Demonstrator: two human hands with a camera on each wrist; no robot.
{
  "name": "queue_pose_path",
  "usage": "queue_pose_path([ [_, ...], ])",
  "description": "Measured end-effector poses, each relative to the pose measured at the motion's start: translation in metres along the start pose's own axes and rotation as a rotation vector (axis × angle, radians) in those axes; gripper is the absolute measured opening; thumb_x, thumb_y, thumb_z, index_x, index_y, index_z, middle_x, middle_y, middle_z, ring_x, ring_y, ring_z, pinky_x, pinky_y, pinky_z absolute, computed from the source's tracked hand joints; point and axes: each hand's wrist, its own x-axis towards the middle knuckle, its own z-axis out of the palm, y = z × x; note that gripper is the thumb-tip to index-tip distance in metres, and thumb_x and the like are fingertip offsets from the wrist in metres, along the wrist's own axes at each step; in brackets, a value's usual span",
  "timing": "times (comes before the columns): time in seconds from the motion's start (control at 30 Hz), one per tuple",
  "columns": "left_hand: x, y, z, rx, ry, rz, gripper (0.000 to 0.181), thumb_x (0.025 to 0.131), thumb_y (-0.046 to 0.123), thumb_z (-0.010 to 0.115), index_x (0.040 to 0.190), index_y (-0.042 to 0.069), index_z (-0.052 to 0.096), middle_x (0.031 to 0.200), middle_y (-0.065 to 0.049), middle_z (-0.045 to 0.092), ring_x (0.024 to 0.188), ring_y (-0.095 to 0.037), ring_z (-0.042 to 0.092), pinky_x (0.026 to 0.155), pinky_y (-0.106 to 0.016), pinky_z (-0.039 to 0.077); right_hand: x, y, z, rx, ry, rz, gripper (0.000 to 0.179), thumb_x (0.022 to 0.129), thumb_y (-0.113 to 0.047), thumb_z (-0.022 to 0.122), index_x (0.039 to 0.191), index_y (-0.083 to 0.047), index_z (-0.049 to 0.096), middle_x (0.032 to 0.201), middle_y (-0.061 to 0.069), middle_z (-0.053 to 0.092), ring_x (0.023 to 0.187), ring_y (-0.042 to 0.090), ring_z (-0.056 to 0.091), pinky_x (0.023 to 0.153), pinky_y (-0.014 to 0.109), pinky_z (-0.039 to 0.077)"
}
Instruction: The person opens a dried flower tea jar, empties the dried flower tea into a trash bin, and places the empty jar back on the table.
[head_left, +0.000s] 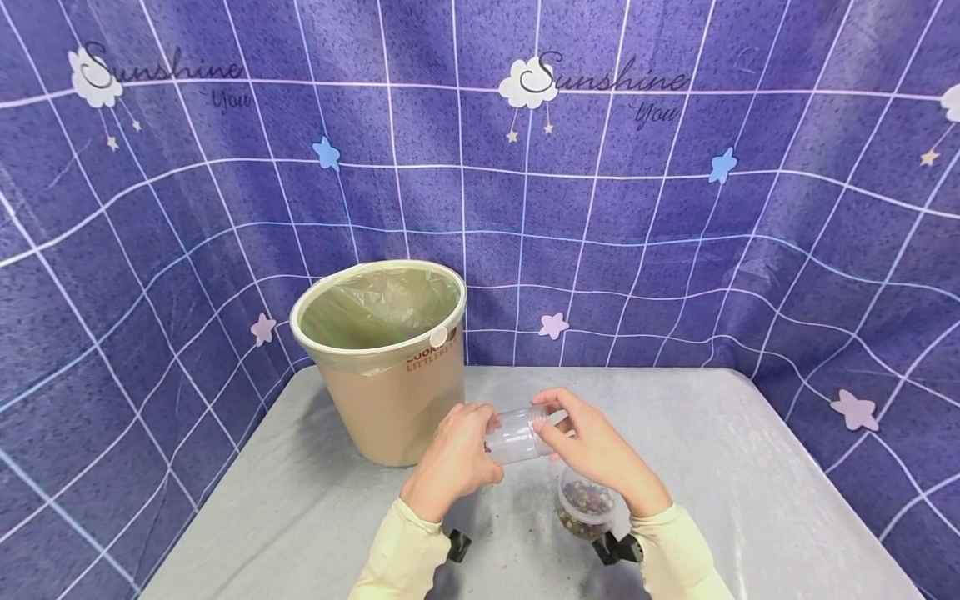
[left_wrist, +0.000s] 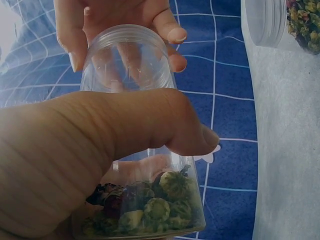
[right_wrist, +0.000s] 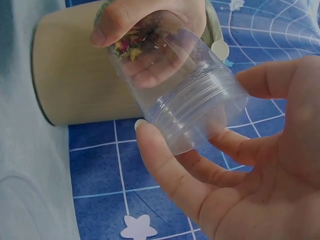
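Observation:
My left hand (head_left: 457,450) grips the base end of a clear plastic jar (head_left: 519,435), held tilted above the table with its threaded mouth toward the right. Dried flower buds (left_wrist: 157,207), greenish with some dark red bits, are gathered at the jar's bottom. Around the mouth end curl the thumb and fingers of my right hand (head_left: 588,442), the fingertips (right_wrist: 145,127) at the rim. In the left wrist view the left thumb crosses in front of the jar and hides its middle. A second clear jar (head_left: 585,504) with dried buds stands on the table below the right hand.
A beige bin (head_left: 390,408) with a pale rim and a plastic liner stands at the table's left back. Small dark crumbs lie on the grey table (head_left: 750,500) near the second jar. A purple-blue checked curtain (head_left: 600,208) hangs behind and at both sides.

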Motion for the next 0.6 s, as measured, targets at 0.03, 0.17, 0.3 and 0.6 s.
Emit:
queue_pose_path([
  [0.03,0.0000,-0.0001,-0.0002,0.000,0.001,0.000,0.049,0.052,0.011,0.086,0.097,0.012,0.068,0.085,0.002,0.064,0.085,-0.019,0.055,0.076,-0.036,0.049,0.0000,0.0001,-0.0002,0.001,-0.003,-0.013,0.033,0.101,-0.027,0.064,0.132,-0.016,0.058,0.124,0.015,0.066,0.082,0.016,0.071,0.065,0.033,0.060],
  [0.17,0.0004,-0.0005,-0.0009,0.001,0.003,0.004,0.050,0.052,0.011,0.086,0.099,0.010,0.069,0.084,0.002,0.063,0.084,-0.019,0.055,0.076,-0.035,0.049,-0.0001,0.0005,-0.0015,0.011,-0.011,-0.058,0.034,0.100,-0.022,0.066,0.133,-0.016,0.057,0.126,0.014,0.065,0.089,0.018,0.072,0.071,0.033,0.061],
  [0.3,0.0007,-0.0005,-0.0013,0.005,0.003,0.004,0.049,0.052,0.011,0.087,0.098,0.011,0.069,0.083,0.002,0.063,0.083,-0.019,0.054,0.074,-0.035,0.048,-0.0011,0.0004,-0.0024,0.014,-0.012,-0.081,0.036,0.099,-0.019,0.068,0.133,-0.017,0.057,0.130,0.013,0.063,0.097,0.023,0.070,0.077,0.030,0.060],
  [0.6,-0.0006,-0.0007,-0.0017,0.004,0.003,-0.003,0.050,0.052,0.011,0.087,0.098,0.011,0.069,0.084,0.002,0.063,0.083,-0.018,0.053,0.074,-0.034,0.048,-0.0027,-0.0010,-0.0030,0.033,-0.016,-0.127,0.042,0.095,-0.013,0.072,0.133,-0.017,0.056,0.134,0.009,0.060,0.111,0.029,0.067,0.081,0.030,0.060],
])
